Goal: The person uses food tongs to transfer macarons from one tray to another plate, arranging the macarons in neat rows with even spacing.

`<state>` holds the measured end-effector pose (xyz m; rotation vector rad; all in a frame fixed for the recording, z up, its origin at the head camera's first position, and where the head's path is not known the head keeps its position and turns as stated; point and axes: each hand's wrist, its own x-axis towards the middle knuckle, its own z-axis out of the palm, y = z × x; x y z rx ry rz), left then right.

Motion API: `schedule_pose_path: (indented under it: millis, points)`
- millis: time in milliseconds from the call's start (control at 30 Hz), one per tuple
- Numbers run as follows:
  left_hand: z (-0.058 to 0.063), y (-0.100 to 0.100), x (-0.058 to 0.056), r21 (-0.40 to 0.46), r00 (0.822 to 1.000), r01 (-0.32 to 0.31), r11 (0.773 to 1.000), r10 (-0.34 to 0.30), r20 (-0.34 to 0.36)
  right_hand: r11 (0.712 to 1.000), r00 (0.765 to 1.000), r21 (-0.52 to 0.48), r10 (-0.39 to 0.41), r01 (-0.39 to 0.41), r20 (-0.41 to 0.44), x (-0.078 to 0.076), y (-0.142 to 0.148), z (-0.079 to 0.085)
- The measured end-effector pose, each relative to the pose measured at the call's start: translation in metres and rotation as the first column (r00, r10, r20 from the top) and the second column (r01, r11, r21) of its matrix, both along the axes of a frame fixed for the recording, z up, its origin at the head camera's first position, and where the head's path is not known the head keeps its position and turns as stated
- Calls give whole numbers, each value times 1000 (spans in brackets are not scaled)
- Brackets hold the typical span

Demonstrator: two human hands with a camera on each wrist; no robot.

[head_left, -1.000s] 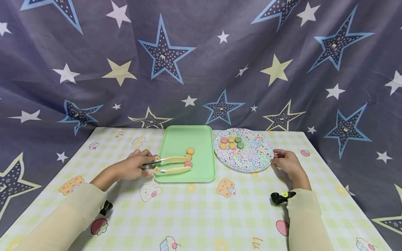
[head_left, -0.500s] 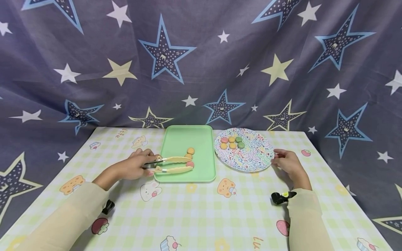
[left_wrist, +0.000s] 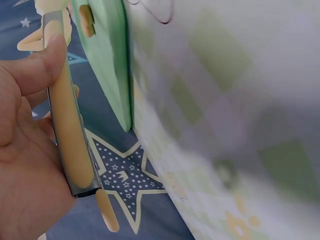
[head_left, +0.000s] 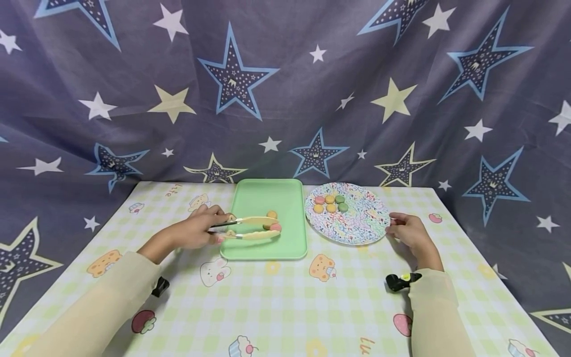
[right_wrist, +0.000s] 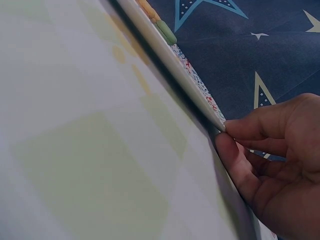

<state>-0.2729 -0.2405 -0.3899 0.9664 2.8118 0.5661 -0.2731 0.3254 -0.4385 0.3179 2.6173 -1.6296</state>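
My left hand [head_left: 200,228] grips a pair of metal tongs [left_wrist: 70,115] with cream-yellow tips, reaching over the green tray [head_left: 254,196]. Between the tong tips is a pink macaron [head_left: 275,227]. Close by on the tray, an orange macaron [head_left: 271,214] lies partly behind the upper tip, and another one is mostly hidden beside the pink one. At the right, my right hand [head_left: 410,232] pinches the rim of a round speckled plate [head_left: 361,218]; in the right wrist view, thumb and fingers meet at its edge [right_wrist: 200,100].
Several macarons, pink, orange and green [head_left: 342,207], sit in two rows on the plate's left part. Tray and plate stand side by side at the back of a checked tablecloth [head_left: 276,312]. Behind them hangs a dark star-patterned curtain [head_left: 285,124].
The tongs have moved right and slightly away from me, and the pink macaron has shifted the same way between their tips. My right hand has stayed at the plate's rim.
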Motion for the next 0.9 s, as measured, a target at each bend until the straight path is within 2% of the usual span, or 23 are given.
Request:
schedule_pose_path:
  millis: [133,467,900]
  points:
    - [5,6,-3,0,1000,9,1000,-9,27,1000,1000,-7,-6,6,9,0,-1,0]
    - [15,22,-12,-4,998,49,999,-49,-24,1000,1000,-16,-12,12,11,-1,-2,-1]
    - [18,47,-24,2,997,74,997,-74,25,1000,1000,-15,-16,16,10,-1,-2,-1]
